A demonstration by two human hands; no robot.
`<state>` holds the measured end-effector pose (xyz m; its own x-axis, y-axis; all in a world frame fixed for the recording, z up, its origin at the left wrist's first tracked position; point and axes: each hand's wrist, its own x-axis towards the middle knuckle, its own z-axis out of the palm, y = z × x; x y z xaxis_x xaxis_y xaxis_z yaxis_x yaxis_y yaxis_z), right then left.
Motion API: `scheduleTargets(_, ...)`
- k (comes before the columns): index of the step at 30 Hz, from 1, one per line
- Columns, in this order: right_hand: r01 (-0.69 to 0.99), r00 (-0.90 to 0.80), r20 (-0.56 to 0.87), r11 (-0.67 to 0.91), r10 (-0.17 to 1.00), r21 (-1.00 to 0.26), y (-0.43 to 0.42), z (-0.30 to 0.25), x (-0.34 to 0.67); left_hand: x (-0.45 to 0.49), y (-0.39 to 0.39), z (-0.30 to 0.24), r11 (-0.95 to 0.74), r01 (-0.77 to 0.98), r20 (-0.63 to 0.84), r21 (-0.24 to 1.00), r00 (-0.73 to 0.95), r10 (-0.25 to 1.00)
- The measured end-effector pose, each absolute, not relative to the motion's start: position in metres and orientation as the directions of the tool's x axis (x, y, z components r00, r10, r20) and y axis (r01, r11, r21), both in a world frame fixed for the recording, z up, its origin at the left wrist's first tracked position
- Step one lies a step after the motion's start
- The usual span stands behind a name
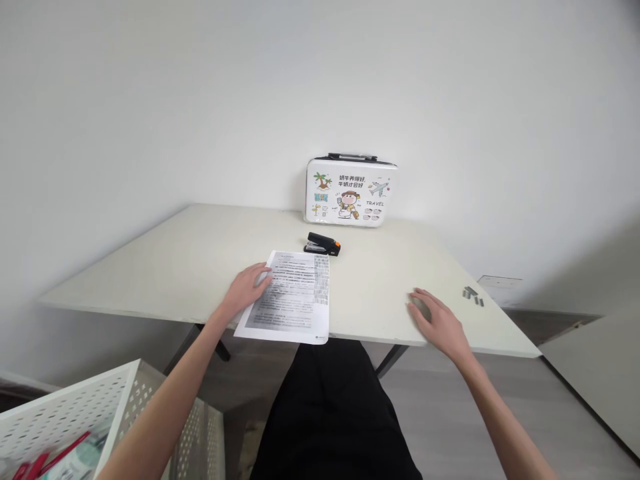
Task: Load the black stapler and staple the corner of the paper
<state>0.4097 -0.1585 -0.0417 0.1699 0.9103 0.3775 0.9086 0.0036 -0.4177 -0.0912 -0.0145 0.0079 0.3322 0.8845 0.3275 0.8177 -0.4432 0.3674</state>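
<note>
Printed paper (295,300) lies near the table's front edge, its lower end reaching past the edge. My left hand (249,287) rests at the paper's left side, fingers apart, with the fingertips on the sheet. Just beyond the paper's top edge sits a black stapler (323,244) with an orange part at its right end. Over to the right, my right hand (437,320) lies on the tabletop with fingers loosely spread and nothing in it. Several small strips of staples (473,294) are to the right of that hand.
A white case with cartoon prints (351,193) stands at the back of the white table (200,247), against the wall. At lower left is a white perforated basket (131,393) with red items inside. A wall socket plate (500,282) is beyond the table's right side.
</note>
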Motion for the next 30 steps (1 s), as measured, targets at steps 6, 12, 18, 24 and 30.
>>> scheduleTargets(6, 0.906, 0.172, 0.36, -0.004, 0.917, -0.424, -0.1587, -0.0404, 0.4076, -0.0913, -0.0167, 0.0103, -0.44, 0.813, 0.324, 0.381, 0.328, 0.887)
scheduleTargets(12, 0.904, 0.163, 0.386, 0.019, 0.908, -0.427, -0.1583, -0.0423, 0.4088, -0.091, -0.0171, 0.0104, -0.444, 0.808, 0.334, 0.387, 0.326, 0.885)
scheduleTargets(18, 0.902, 0.179, 0.357, -0.008, 0.917, -0.432, -0.1603, -0.0402, 0.4075, -0.0901, -0.0174, 0.0109, -0.437, 0.808, 0.327, 0.395, 0.321, 0.889)
scheduleTargets(24, 0.902, 0.181, 0.362, -0.008, 0.915, -0.432, -0.1609, -0.0379, 0.4059, -0.0889, -0.0182, 0.0116, -0.427, 0.809, 0.314, 0.404, 0.316, 0.896)
scheduleTargets(30, 0.905, 0.183, 0.382, -0.003, 0.906, -0.426, -0.1591, -0.0407, 0.4088, -0.0872, -0.0185, 0.0126, -0.426, 0.803, 0.324, 0.417, 0.307, 0.895)
